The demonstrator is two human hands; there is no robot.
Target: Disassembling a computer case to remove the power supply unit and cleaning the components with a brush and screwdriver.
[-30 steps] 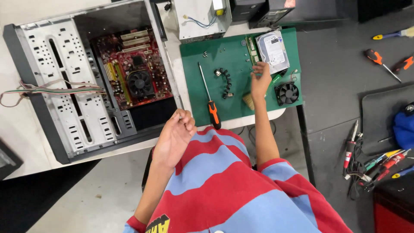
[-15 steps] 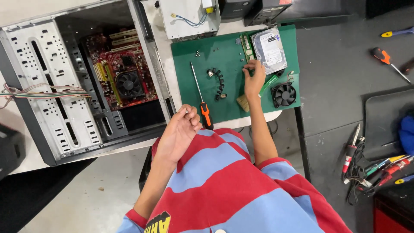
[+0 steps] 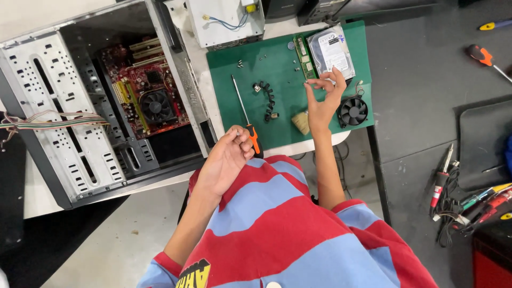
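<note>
A screwdriver [image 3: 246,118] is lying on the green mat [image 3: 282,114], its orange grip touching the curled fingers of the left hand [image 3: 226,160]; whether they are gripping it is unclear. The right hand [image 3: 322,98] is hovering half open beside the hard drive [image 3: 330,53], pinching something too small to tell. A fan [image 3: 353,111] is sitting just beside it.

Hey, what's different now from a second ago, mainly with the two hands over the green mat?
The left hand has moved onto the orange handle of the screwdriver, fingers curling at it; a firm grip is unclear. The right hand has lifted slightly off the green mat, fingers pinched beside the hard drive. The small fan, the cable coil and the open computer case stayed put.
</note>
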